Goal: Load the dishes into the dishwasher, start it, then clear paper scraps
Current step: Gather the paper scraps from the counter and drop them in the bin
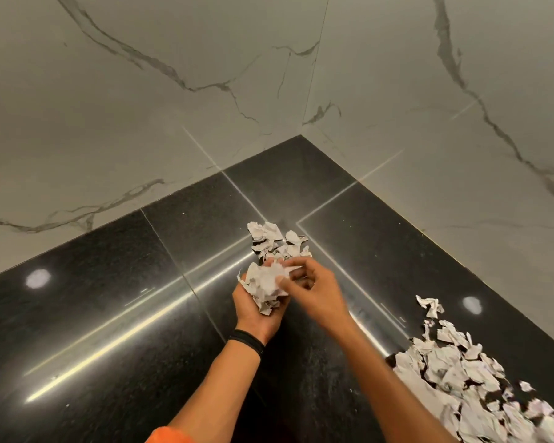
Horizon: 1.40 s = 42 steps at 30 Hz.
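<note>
Right fingers point(298, 275): curled, thumb and fingertips pinching the top edge of the wad of scraps point(267, 284), just below the frame's centre.
Left fingers: curled upward round the wad from beneath, mostly hidden by the paper.
Right hand point(315, 290): back facing up, reaching in from the lower right, touching the wad.
Left hand point(253, 313): palm up, cupping the wad just above the surface point(109, 314).
Wristband point(247, 341): black, round the left wrist.
Sleeve point(170, 435): orange, at the bottom edge.
Small heap point(279, 241): torn white paper lying on the surface just above the hands, near the corner.
Large heap point(461, 378): many more torn scraps spread over the lower right of the surface.
Surface: glossy black stone with pale seams and bright light reflections.
Walls point(141, 91): grey-veined marble panels meeting in a corner across the upper frame.
</note>
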Each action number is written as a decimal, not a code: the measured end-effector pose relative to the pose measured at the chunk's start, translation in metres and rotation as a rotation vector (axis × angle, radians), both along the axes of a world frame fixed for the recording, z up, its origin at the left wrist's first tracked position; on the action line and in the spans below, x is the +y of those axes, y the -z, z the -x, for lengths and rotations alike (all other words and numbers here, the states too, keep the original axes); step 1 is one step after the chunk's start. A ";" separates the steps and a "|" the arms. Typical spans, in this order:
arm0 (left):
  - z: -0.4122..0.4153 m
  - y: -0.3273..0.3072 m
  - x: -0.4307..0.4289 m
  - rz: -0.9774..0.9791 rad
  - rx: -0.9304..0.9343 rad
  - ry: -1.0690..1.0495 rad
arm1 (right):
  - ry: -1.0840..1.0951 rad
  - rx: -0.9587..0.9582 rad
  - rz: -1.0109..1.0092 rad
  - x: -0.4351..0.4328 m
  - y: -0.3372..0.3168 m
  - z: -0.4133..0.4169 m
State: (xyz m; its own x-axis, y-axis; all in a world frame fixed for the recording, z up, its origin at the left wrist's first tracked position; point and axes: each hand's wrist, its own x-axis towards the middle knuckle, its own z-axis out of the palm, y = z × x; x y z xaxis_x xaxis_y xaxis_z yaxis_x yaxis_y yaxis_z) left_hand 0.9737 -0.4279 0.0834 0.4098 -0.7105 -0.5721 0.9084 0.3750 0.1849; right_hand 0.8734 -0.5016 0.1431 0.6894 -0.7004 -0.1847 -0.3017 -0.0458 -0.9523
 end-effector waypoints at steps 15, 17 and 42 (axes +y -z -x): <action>-0.020 0.035 0.027 -0.033 0.178 -0.103 | -0.110 -0.009 0.080 0.033 -0.020 -0.034; -0.027 0.023 0.038 0.044 0.176 -0.131 | -0.018 -0.003 0.138 0.016 -0.009 -0.049; -0.057 0.025 0.027 0.114 0.246 -0.248 | 0.033 0.242 0.436 -0.116 0.046 -0.143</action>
State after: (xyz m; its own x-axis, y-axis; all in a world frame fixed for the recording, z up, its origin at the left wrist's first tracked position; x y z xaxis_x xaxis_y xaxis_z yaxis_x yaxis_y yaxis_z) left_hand 1.0309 -0.4005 0.0585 0.4380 -0.6715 -0.5977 0.7992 0.5953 -0.0831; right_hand 1.0160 -0.6175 0.0970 0.6392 -0.7687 -0.0219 -0.5196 -0.4107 -0.7492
